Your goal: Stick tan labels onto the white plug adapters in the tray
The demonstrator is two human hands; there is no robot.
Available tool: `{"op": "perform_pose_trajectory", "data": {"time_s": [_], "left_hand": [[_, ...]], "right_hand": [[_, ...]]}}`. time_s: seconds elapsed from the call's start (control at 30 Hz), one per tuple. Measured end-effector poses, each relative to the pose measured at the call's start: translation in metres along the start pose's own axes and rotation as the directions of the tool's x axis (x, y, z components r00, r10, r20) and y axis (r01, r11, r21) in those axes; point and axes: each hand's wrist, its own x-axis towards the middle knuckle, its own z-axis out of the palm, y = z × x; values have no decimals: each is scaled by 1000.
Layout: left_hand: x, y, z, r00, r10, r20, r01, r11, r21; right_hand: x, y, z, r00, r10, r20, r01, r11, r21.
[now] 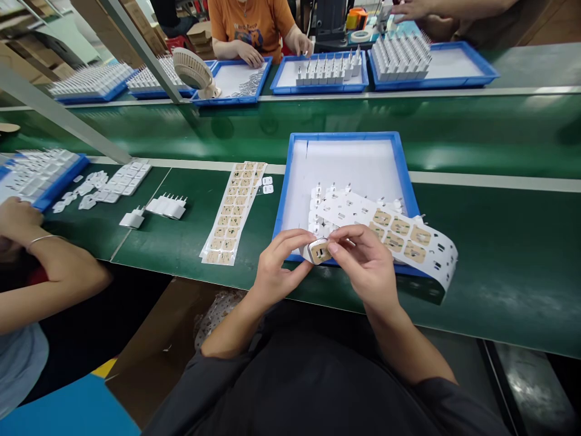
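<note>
My left hand (pixel 276 266) and my right hand (pixel 365 263) meet at the near edge of a blue tray (pixel 284 188). Between their fingertips they pinch a small white charger plug (pixel 318 251) with a tan sticker on its face. Both hands are closed on it. Inside the tray stand several white plugs (pixel 324 200). A white sticker sheet (pixel 408 233) with tan labels lies over them and hangs out past the tray's right side.
Another sticker sheet (pixel 233 212) lies left of the tray on the green bench. Loose plugs (pixel 167 206) lie farther left. A co-worker's arm (pixel 49 266) rests at the left. Across the belt stand more blue trays (pixel 431 63), a small fan (pixel 193 71) and other workers.
</note>
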Motion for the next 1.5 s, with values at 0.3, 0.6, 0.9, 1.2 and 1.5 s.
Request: {"op": "perform_pose_trajectory", "data": {"time_s": [0.3, 0.6, 0.9, 1.2, 1.5], "left_hand": [[1, 3, 0, 999, 33, -13, -32, 999, 7], [2, 4, 0, 996, 79, -36, -76, 995, 70], [-2, -1, 1, 993, 104, -48, -101, 992, 72], [-11, -13, 11, 987, -18, -160, -7, 988, -153], [-12, -19, 29, 955, 151, -256, -146, 988, 38]], "right_hand": [[-2, 2, 6, 998, -38, -43, 36, 998, -52], [-4, 2, 8, 995, -83, -57, 75, 989, -127], [3, 0, 13, 896, -444, 20, 377, 734, -565], [5, 15, 4, 971, 43, 237, -61, 996, 70], [1, 22, 25, 996, 73, 58, -84, 975, 204]]}}
